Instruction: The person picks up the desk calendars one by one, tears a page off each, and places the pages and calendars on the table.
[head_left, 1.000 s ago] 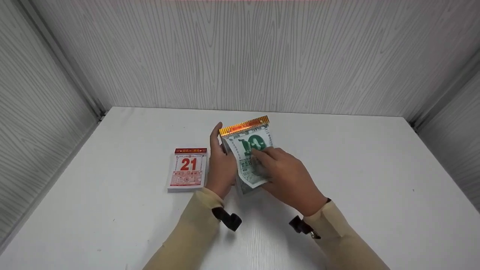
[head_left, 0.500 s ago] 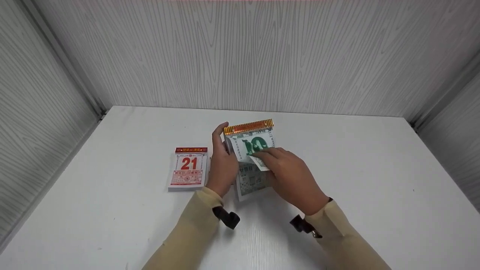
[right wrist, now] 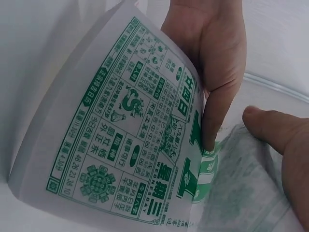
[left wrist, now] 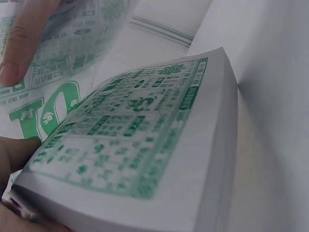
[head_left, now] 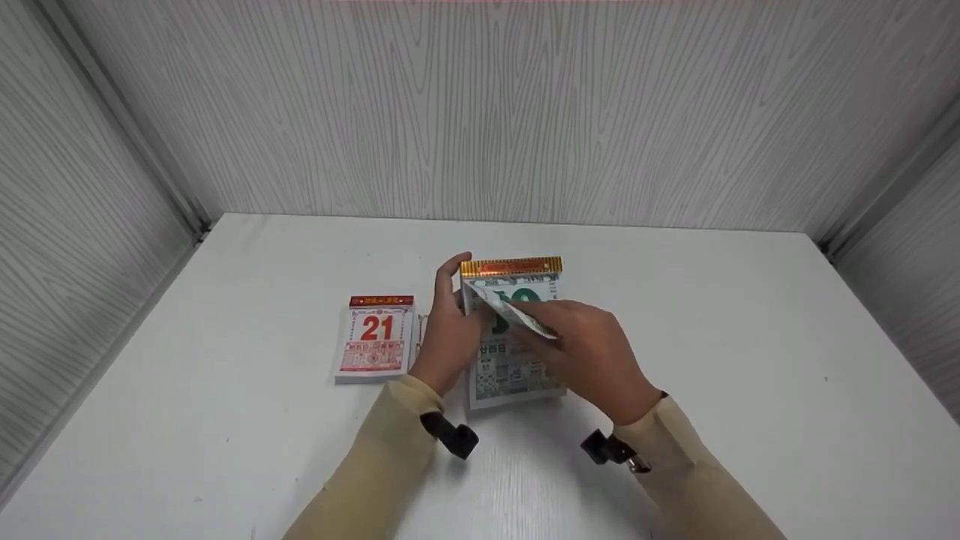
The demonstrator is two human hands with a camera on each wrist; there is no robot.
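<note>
My left hand point(head_left: 452, 341) grips a thick tear-off calendar point(head_left: 514, 375) by its left side, under a gold and red top band. In the right wrist view its thumb presses on the page that shows green print point(right wrist: 120, 116). The right hand point(head_left: 596, 349) pinches the top sheet point(head_left: 517, 311), which is lifted and folded up diagonally from the pad. That raised sheet point(left wrist: 91, 43) curves over the pad in the left wrist view, with a right-hand finger point(left wrist: 21, 43) on it. The left hand's far fingers are hidden behind the pad.
A second calendar block point(head_left: 375, 341), with a red 21 and red top band, lies on the white table point(head_left: 225, 390) left of my left hand. A thin pale edge point(head_left: 422, 330) shows between it and that hand. Wood-grain panels point(head_left: 480, 112) stand behind and at both sides.
The top sheet has gone from nearly flat to folded up, baring the page beneath. The calendar and left hand have shifted slightly right and nearer, and the pad has turned straighter.
</note>
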